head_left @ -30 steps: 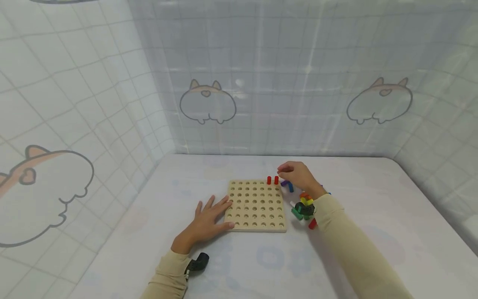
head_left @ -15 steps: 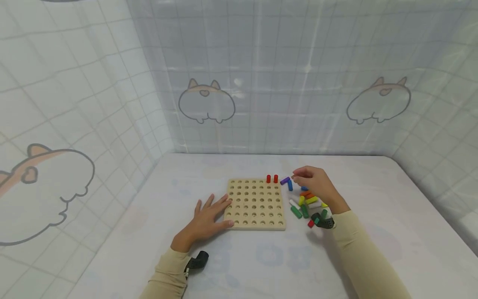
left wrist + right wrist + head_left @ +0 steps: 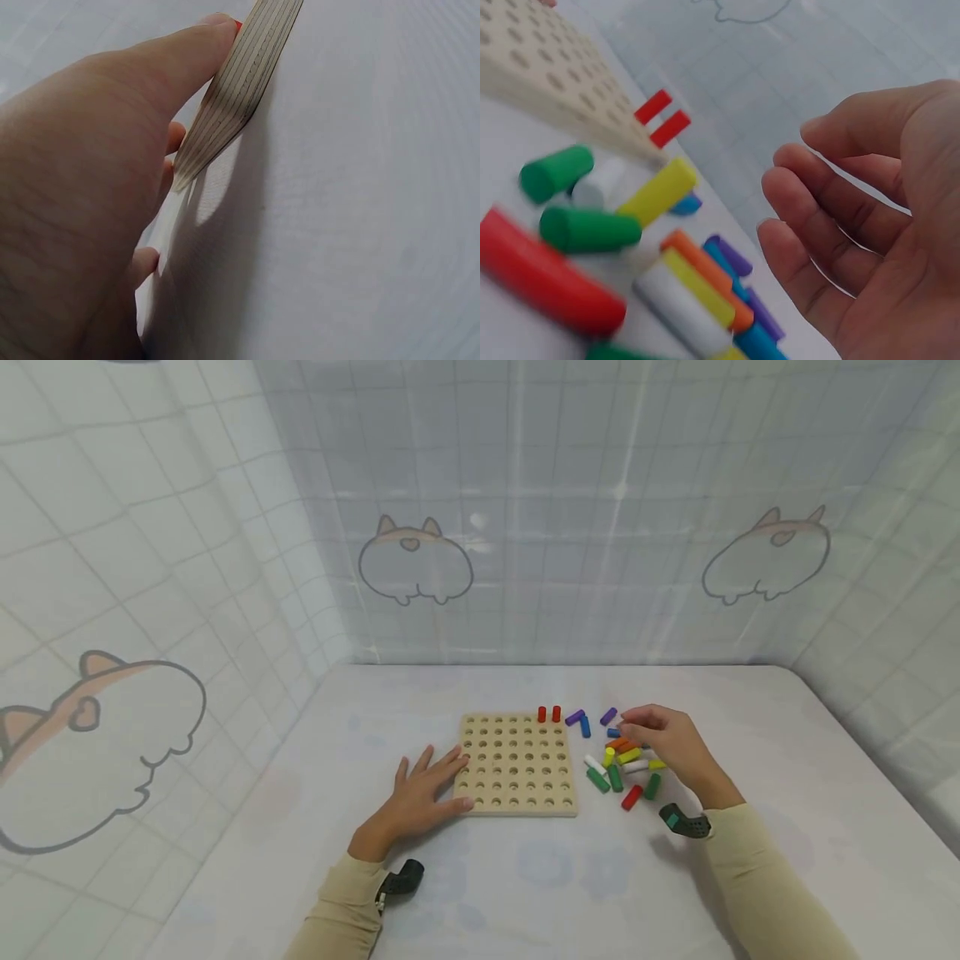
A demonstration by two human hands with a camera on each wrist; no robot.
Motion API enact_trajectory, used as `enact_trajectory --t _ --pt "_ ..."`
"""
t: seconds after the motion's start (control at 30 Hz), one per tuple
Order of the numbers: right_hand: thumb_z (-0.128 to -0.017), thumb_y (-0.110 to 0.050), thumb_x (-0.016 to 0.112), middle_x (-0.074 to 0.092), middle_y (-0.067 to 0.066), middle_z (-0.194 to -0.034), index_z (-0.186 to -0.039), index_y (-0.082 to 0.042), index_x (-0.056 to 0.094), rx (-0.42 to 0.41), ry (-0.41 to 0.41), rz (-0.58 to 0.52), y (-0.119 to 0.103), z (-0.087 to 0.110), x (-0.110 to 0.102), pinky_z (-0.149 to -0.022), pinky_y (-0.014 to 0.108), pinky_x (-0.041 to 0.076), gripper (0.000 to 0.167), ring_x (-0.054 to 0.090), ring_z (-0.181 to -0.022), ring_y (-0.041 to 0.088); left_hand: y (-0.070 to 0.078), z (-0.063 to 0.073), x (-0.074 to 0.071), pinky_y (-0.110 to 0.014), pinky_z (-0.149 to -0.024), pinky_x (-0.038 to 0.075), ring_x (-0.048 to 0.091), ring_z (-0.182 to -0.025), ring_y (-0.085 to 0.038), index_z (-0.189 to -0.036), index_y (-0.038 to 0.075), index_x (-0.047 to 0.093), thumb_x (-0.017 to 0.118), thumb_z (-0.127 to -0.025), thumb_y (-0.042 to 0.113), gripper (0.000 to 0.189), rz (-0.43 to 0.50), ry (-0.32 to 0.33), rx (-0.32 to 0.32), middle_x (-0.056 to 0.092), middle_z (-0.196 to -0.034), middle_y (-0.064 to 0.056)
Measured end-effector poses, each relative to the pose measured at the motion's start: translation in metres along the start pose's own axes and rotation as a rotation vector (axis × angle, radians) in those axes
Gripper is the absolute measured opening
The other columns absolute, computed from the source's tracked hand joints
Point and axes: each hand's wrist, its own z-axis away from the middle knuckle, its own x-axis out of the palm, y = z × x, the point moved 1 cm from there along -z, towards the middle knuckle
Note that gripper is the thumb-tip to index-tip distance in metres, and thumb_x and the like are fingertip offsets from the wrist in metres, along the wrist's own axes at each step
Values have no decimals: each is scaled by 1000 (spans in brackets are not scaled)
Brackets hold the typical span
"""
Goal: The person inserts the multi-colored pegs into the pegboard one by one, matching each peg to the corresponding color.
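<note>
My left hand [image 3: 416, 799] lies with spread, straight fingers along the left side of a light wooden pegboard [image 3: 517, 813], thumb and fingertips over its edge. The left wrist view has the thumb touching the board's layered side [image 3: 251, 71]. Two red pegs [image 3: 557, 714] stand upright at the board's back right corner; its other visible holes hold no pegs. Above the right part of a loose peg pile, my right hand [image 3: 670, 745] hovers with relaxed, bent fingers. Nothing sits between its thumb and fingertips [image 3: 784, 187] in the right wrist view.
Right of the board lie loose pegs: a red peg [image 3: 632, 797], several green pegs [image 3: 597, 780], white, yellow, orange and blue ones, plus a purple peg [image 3: 608, 717]. A tiled sheet with cartoon outlines [image 3: 416, 564] hangs behind and beside the white table [image 3: 487, 893].
My right hand has moved right and toward me, from beside the upright red pegs to over the right of the pile, uncovering more pegs. The left hand stays on the board.
</note>
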Motion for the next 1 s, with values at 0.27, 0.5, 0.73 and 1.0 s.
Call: enact_trajectory --t 0.27,0.5,0.73,1.0 --pt "-97 -41 67 67 10 -121 -125 -6 65 15 -7 64 16 23 -5 -88 38 52 45 60 -105 29 3 3 0 -70 -112 -6 8 -152 -39 -155 26 41 55 -91 69 79 -11 14 8 25 -163 10" --pt "-95 -38 71 69 7 -112 -121 -6 68 -17 -32 94 25 36 -6 -83 35 53 41 60 -99 27 4 8 0 -70 -113 -7 8 -151 -40 -156 25 40 56 -90 68 80 10 -2 -16 24 -164 9" --pt "-95 -29 72 70 6 -108 -117 -5 70 -77 -37 146 23 48 -6 -76 24 55 32 62 -94 24 1 8 0 -70 -113 -7 7 -152 -38 -156 26 40 56 -91 69 79 8 17 -10 23 -163 11" --pt "-94 -21 74 72 0 -104 -109 -9 73 -147 16 261 20 59 -3 -73 25 55 19 63 -89 18 3 3 2 -70 -112 -7 7 -152 -38 -156 26 40 55 -91 70 80 1 16 -4 24 -163 10"
